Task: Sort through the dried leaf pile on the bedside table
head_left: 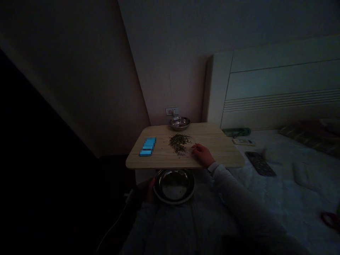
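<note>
A loose pile of small dark greenish seeds or beans (178, 142) lies spread on the wooden tabletop (217, 148), with a few purplish bits at its near edge. My right hand (202, 154) rests just right of the pile, fingers bent and slightly apart, with nothing visible in them. Below the table's front edge, my left hand (151, 191) grips the left rim of a wide metal basin (174, 202). Dim light hides most of that hand's fingers. The basin tilts toward me; a few specks show inside it.
A smaller metal bowl (180, 124) stands at the table's back edge, below a wall socket (172, 111). On the left lies a phone with a lit, blurred screen (148, 146). To the right, a bed (287, 198) holds a dark patterned phone-shaped item (260, 164) and a pale remote (243, 142).
</note>
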### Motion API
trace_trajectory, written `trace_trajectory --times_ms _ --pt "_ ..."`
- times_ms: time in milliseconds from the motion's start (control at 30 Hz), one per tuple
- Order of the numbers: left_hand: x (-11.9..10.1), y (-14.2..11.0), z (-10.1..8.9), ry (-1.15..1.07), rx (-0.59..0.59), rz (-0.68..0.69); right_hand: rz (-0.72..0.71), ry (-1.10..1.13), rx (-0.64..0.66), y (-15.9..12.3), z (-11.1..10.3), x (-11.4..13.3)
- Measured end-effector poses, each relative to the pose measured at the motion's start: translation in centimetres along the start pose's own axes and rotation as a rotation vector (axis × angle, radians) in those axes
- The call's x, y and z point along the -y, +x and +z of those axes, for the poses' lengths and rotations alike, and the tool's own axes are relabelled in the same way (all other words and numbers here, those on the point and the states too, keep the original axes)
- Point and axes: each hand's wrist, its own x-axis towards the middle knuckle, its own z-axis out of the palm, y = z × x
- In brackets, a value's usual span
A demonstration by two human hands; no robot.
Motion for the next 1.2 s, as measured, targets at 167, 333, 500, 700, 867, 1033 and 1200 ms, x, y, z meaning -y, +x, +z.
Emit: trace_trajectory --times_ms 167,333,500,700,867,1033,1200 --pt "-0.2 0.1 0.1 0.017 -0.025 0.044 0.000 -0.046 0.003 -0.2 0.0 0.3" --pt "0.3 1.1 -0.7 0.042 -0.026 0.065 0.011 -0.029 0.035 -0.2 0.0 0.2" --pt "0.5 1.3 -0.9 0.034 -0.003 0.083 0.003 -0.019 0.063 -0.3 0.0 0.2" --pt "0.2 1.2 -0.6 0.041 -0.033 0.081 0.016 -0.041 0.098 -0.4 0.1 0.6" --pt "0.2 1.2 -0.6 0.042 -0.037 0.077 0.026 -0.048 0.123 -0.5 0.0 0.7" --pt "0.4 1.3 -0.8 0.023 -0.011 0.055 0.008 -0.091 0.156 -0.5 0.0 0.7" --pt "0.5 1.8 -1.5 0.078 0.006 0.112 0.050 -0.073 0.200 -0.6 -0.1 0.8"
